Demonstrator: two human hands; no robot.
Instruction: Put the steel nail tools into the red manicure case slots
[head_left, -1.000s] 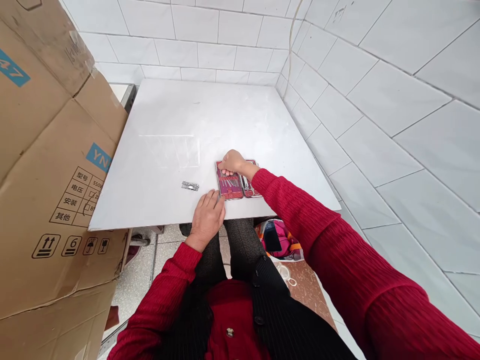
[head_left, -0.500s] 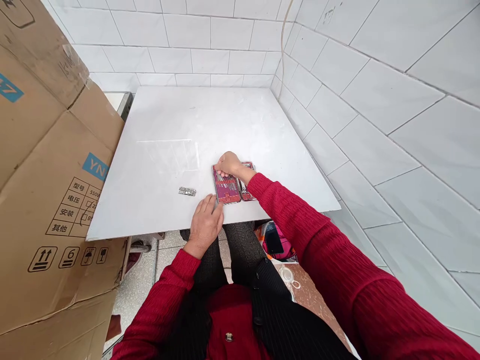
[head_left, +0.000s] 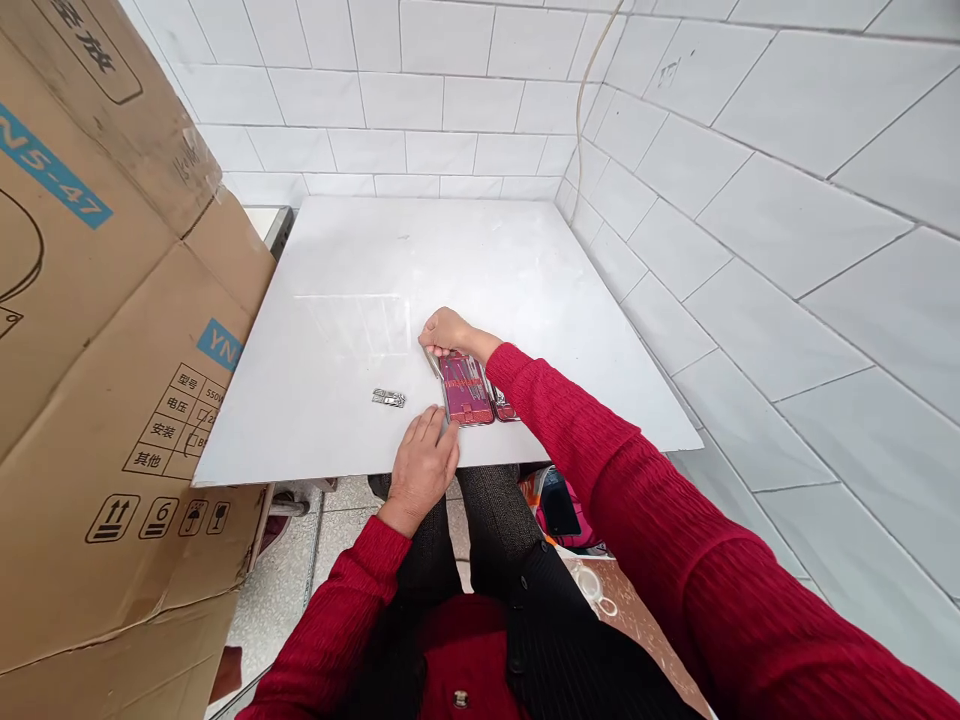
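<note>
while the tool [head_left: 434,364] slanted beside the case [head_left: 468,397], the right hand [head_left: 445,330] pinched its far end. the left hand [head_left: 421,468] lay uncurled.

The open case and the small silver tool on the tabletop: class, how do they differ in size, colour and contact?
Size: the case is much larger than the silver tool.
Colour: the case's inside is red and purple; the silver tool looks metallic.
Contact: the left hand is at the case's near left corner; the silver tool lies untouched.
Shared: both lie on the white tabletop.
</note>
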